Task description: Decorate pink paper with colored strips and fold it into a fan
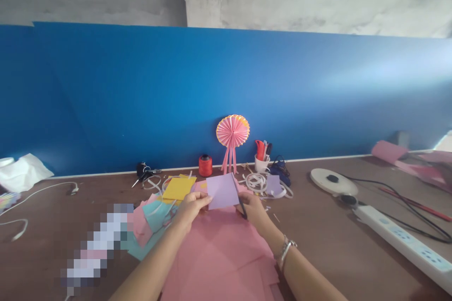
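Note:
A light purple square of paper is pinched at its left edge by my left hand, thumb on top. My right hand is closed on a pair of dark scissors, whose blades lie along the paper's right edge. Whether the blades are apart cannot be made out. Below both hands spreads a stack of pink paper sheets. Behind the purple square stands a pleated pink paper rosette with yellow edging and hanging pink strips.
Yellow paper and turquoise sheets lie left. Behind are keys, a red thread spool, a white cup of tools and curled white strips. At right are a round white device and a power strip.

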`<state>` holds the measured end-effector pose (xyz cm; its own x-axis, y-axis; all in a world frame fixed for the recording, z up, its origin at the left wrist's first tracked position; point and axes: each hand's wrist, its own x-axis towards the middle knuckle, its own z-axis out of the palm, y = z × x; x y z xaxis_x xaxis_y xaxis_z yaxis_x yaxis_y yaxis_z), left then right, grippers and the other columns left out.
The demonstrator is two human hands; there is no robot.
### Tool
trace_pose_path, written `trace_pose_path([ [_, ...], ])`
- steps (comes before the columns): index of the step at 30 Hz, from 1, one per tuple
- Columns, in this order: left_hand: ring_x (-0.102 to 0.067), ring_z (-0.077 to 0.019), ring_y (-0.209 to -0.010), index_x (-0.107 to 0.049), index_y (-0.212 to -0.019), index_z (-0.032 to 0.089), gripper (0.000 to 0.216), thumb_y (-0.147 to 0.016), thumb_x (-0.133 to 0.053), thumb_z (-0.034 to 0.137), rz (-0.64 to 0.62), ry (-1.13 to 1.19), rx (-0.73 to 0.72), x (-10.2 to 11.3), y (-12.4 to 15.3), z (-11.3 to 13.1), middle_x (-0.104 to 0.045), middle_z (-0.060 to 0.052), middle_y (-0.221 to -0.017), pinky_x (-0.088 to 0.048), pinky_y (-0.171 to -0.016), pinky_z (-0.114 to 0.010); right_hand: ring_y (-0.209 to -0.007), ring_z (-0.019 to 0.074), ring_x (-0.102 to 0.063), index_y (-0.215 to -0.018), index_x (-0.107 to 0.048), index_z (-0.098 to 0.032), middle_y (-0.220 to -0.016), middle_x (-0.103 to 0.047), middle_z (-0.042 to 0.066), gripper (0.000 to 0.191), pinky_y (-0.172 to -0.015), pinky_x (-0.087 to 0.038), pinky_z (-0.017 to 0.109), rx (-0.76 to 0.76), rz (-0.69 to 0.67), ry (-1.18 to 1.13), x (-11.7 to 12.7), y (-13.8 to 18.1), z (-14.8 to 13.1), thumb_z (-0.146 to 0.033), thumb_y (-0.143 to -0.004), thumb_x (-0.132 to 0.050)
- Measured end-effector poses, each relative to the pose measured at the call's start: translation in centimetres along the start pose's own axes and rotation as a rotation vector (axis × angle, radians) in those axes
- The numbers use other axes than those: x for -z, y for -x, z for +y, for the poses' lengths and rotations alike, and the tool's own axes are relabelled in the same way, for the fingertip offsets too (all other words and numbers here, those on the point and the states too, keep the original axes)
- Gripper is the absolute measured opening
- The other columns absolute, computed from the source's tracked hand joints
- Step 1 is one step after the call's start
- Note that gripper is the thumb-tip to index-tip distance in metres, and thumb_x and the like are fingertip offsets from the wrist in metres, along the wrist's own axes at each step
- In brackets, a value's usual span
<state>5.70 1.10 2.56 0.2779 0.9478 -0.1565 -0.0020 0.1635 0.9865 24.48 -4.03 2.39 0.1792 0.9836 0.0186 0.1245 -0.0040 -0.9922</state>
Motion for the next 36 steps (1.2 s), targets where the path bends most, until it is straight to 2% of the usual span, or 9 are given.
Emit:
trace_pose_path([
  [12,-0.055,-0.0113,-0.048,-0.062,-0.064,0.014,0.026,-0.058,-0.071,0.037,-0.007,0.0,0.022,0.1,-0.3,-0.4,-0.059,0.0,-0.053,-0.042,-0.049,-0.022,-0.038,0.0077,-0.041,-0.063,-0.058,-0.014,-0.038,-0.049,-0.005,0.013,-0.039,-0.029,0.019,-0.016,0.021,0.026,0.2,-0.6,1.0,-0.017,-0.052,-0.051],
  [19,-0.059,-0.0135,-0.05,-0.062,-0.09,0.013,0.04,-0.057,-0.072,0.032,0.007,0.004,0.04,-0.1,0.0,-0.3,-0.066,-0.004,-0.063,-0.039,-0.045,-0.021,-0.032,0.0079,-0.04,-0.06,-0.054,-0.015,-0.034,-0.048,-0.005,0.01,-0.033,-0.026,0.018,-0.114,-0.041,0.034,0.3,-1.0,1.8,-0.025,-0.057,-0.053],
  [22,-0.063,-0.0157,-0.058,-0.059,-0.097,0.014,0.038,-0.063,-0.068,0.029,0.075,-0.023,0.008,0.1,-0.2,-0.4,-0.068,-0.005,-0.071,-0.044,-0.05,-0.023,-0.031,0.0091,-0.041,-0.069,-0.054,-0.016,-0.038,-0.052,-0.004,0.02,-0.032,-0.027,0.019,-0.135,-0.056,0.02,0.3,-0.9,1.6,-0.033,-0.059,-0.058],
  [24,-0.065,-0.0165,-0.065,-0.058,-0.1,0.016,0.034,-0.068,-0.062,0.027,0.169,-0.064,-0.026,0.7,-0.7,-0.5,-0.068,-0.005,-0.08,-0.047,-0.056,-0.024,-0.032,0.0097,-0.042,-0.076,-0.051,-0.017,-0.04,-0.053,-0.005,0.028,-0.032,-0.027,0.019,-0.128,-0.071,-0.01,0.5,-0.7,1.3,-0.038,-0.06,-0.062],
  [27,-0.065,-0.0171,-0.072,-0.054,-0.104,0.018,0.032,-0.073,-0.054,0.024,0.337,-0.159,-0.084,2.2,-1.8,-0.9,-0.067,-0.006,-0.085,-0.048,-0.062,-0.025,-0.036,0.0103,-0.045,-0.073,-0.044,-0.02,-0.043,-0.054,-0.004,0.033,-0.036,-0.029,0.019,-0.066,-0.05,-0.042,1.2,-0.9,1.0,-0.043,-0.061,-0.065],
  [29,-0.065,-0.0182,-0.074,-0.051,-0.108,0.018,0.034,-0.074,-0.051,0.021,0.425,-0.238,-0.114,3.5,-2.6,-1.1,-0.066,-0.005,-0.083,-0.048,-0.064,-0.026,-0.04,0.0118,-0.048,-0.071,-0.044,-0.02,-0.047,-0.056,-0.002,0.032,-0.04,-0.031,0.021,-0.05,0.058,0.09,2.3,-1.2,1.1,-0.045,-0.064,-0.063],
  [32,-0.063,-0.0216,-0.086,-0.052,-0.107,0.016,0.034,-0.073,-0.049,0.018,0.526,-0.387,-0.141,5.3,-3.2,-1.4,-0.065,-0.008,-0.09,-0.047,-0.072,-0.029,-0.056,0.0174,-0.058,-0.074,-0.05,-0.019,-0.059,-0.062,0.003,0.024,-0.05,-0.037,0.025,-0.067,0.281,0.593,4.1,-1.7,1.3,-0.038,-0.067,-0.063],
  [36,-0.058,-0.0273,-0.101,-0.058,-0.094,0.017,0.026,-0.069,-0.053,0.015,0.569,-0.597,-0.152,6.4,-2.8,-1.2,-0.064,-0.012,-0.097,-0.041,-0.086,-0.036,-0.082,0.0266,-0.061,-0.084,-0.059,-0.017,-0.084,-0.066,0.013,0.016,-0.063,-0.038,0.031,-0.116,0.343,0.97,5.5,-1.6,1.1,-0.027,-0.072,-0.056],
])
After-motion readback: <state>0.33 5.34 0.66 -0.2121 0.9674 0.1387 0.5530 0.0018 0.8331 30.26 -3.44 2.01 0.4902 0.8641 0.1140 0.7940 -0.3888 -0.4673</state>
